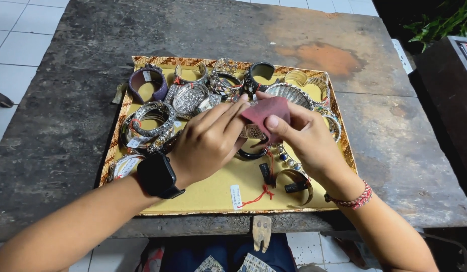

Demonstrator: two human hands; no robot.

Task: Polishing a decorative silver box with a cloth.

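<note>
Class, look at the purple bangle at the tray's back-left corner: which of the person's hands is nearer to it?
Left. The left hand lies just right of and below the purple bangle; the right hand is farther right.

My left hand [208,143] and the red cloth [266,115] cover most of the bracelet [252,132] I hold. My forearms run off the frame's bottom edge, and the tag [236,196] print is too small to tell.

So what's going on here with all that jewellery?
A person sits at a worn dark table with a yellow tray full of silver bangles and cuffs. The right hand pinches a small dark red cloth against an ornate silver piece that the left hand steadies above the tray. A purple bangle lies at the tray's far left corner, and loose tagged bracelets lie near the right wrist.
</note>
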